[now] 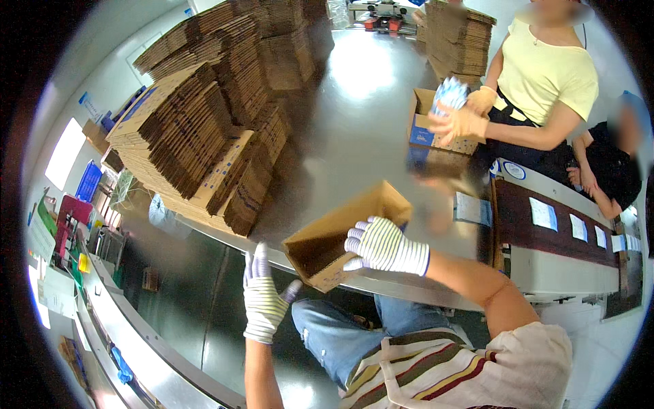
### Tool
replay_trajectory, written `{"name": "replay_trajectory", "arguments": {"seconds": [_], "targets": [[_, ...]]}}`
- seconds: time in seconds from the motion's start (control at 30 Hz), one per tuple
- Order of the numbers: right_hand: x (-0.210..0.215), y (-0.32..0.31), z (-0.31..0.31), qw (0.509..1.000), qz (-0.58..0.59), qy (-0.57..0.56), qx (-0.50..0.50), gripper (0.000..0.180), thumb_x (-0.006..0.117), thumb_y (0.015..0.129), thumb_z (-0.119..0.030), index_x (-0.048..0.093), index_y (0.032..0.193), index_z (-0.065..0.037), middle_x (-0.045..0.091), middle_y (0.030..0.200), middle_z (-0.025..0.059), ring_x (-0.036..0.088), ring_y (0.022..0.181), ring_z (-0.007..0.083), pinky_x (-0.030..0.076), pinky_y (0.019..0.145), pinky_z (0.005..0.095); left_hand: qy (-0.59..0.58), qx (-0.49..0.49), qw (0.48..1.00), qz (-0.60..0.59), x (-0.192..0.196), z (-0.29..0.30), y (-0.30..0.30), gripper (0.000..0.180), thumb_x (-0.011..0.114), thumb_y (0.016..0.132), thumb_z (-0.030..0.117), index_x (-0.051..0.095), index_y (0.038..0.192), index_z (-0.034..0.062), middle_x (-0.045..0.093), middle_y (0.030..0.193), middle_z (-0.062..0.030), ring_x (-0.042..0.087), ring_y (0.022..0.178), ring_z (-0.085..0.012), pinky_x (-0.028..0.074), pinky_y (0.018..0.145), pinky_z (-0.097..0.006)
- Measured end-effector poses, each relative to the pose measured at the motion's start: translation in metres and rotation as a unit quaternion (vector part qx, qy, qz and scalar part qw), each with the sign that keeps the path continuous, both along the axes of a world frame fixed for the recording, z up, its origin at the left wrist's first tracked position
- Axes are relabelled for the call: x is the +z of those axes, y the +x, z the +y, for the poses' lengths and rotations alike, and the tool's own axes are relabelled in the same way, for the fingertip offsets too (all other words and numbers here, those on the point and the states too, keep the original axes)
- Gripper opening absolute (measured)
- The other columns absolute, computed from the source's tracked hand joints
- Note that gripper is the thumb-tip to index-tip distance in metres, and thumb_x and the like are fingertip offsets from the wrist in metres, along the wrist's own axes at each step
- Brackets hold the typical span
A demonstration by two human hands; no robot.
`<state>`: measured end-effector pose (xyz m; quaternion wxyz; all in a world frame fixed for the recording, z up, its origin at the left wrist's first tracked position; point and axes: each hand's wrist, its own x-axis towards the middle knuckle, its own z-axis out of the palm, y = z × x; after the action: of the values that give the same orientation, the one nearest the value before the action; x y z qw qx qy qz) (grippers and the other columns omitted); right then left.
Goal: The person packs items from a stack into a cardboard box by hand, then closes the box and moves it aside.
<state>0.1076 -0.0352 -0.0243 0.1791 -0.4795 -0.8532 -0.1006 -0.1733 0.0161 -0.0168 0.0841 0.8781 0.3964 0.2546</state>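
Note:
An open brown cardboard box (347, 238) rests tilted at the near edge of the steel table, its inside facing up. My right hand (385, 247), in a striped white glove, grips the near wall of this box with its fingers over the rim. To the left of the box, just off the table edge, my left hand (267, 296) wears a matching glove. Its fingers are stretched out and the thumb stands apart; it holds nothing and does not touch the box.
Tall stacks of flattened cardboard boxes (184, 136) fill the table's left side. Across the steel table (340, 129), a co-worker in orange gloves puts blue-and-white packets (449, 95) at an open box (421, 126). A conveyor (558, 218) carrying flat packets runs off at the right.

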Motion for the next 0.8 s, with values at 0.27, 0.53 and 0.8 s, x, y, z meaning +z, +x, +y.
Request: {"name": "replay_trajectory", "arguments": {"seconds": [0.27, 0.53, 0.8], "targets": [[-0.002, 0.024, 0.037, 0.989, 0.131, 0.061, -0.017, 0.028, 0.056, 0.083, -0.03, 0.06, 0.068, -0.007, 0.056, 0.078, 0.0085, 0.052, 0.085, 0.0287, 0.04, 0.091, 0.0433, 0.144, -0.264, 0.94, 0.161, 0.014, -0.003, 0.07, 0.04, 0.066, 0.071, 0.046, 0.056, 0.067, 0.0073, 0.059, 0.069, -0.0096, 0.06, 0.088, -0.0291, 0.031, 0.107, -0.047], [-0.03, 0.005, 0.05, 0.911, 0.394, 0.102, -0.073, 0.011, 0.051, 0.085, -0.017, 0.059, 0.083, -0.01, 0.054, 0.118, 0.0096, 0.04, 0.124, 0.0327, 0.027, 0.108, 0.0482, 0.182, -0.187, 0.964, 0.044, -0.009, -0.006, 0.087, 0.048, 0.069, 0.07, 0.052, 0.046, 0.058, 0.0123, 0.044, 0.048, -0.0045, 0.048, 0.048, -0.0231, 0.043, 0.096, -0.046], [-0.024, 0.01, 0.045, 0.928, 0.363, 0.06, -0.059, 0.021, 0.043, 0.09, -0.019, 0.061, 0.088, -0.009, 0.054, 0.118, 0.013, 0.039, 0.125, 0.0352, 0.026, 0.109, 0.0485, 0.232, -0.158, 0.959, -0.048, -0.033, -0.005, 0.091, 0.049, 0.061, 0.079, 0.052, 0.039, 0.061, 0.0117, 0.036, 0.051, -0.004, 0.04, 0.048, -0.0235, 0.042, 0.096, -0.05]]}}
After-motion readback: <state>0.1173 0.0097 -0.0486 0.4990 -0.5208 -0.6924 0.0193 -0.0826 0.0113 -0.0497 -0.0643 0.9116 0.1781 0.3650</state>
